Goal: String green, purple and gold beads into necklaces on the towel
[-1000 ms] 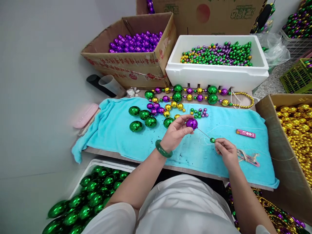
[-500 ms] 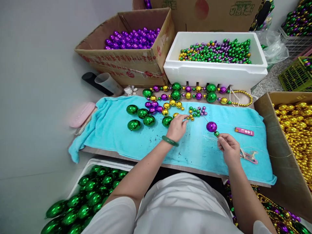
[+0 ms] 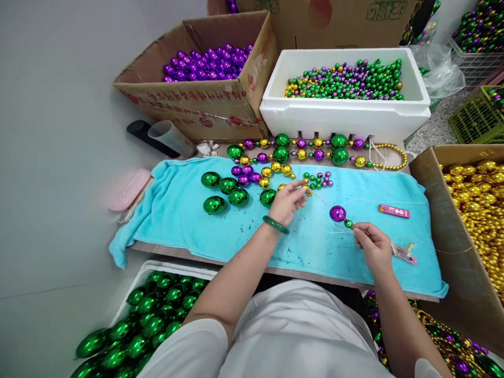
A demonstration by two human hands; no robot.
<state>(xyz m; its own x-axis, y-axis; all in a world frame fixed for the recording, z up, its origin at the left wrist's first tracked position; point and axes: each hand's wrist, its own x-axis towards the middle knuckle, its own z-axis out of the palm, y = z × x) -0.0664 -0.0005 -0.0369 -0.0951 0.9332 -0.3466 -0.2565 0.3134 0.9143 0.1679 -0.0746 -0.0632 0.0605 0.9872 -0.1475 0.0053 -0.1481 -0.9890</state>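
My right hand (image 3: pixel 374 247) pinches the lower end of a thin needle. Threaded on that needle are a large purple bead (image 3: pixel 337 213) and a small green bead (image 3: pixel 348 224), the green one nearer my fingers. The needle's tip slants up and left to my left hand (image 3: pixel 290 200). A small gold bead (image 3: pixel 309 192) shows at my left fingertips, where thumb and finger come together; the hold is partly hidden. Small green beads (image 3: pixel 313 179) and small purple beads (image 3: pixel 325 180) lie just beyond. Pale thread (image 3: pixel 333 227) lies loose on the turquoise towel (image 3: pixel 244 241).
Large green beads (image 3: pixel 214 205), purple beads (image 3: pixel 246 173) and gold beads (image 3: pixel 276 167) lie left. A beaded necklace (image 3: pixel 339 156) stretches behind. A lighter (image 3: pixel 394 211) and small scissors (image 3: pixel 405 253) lie right. Around stand a foam box (image 3: pixel 342 115) and cartons (image 3: pixel 189 113) of beads.
The needle with its purple and green beads has tipped left and lower, its tip now at my left fingertips. My left fingers have lifted slightly from the gold beads. The view has shifted a little.
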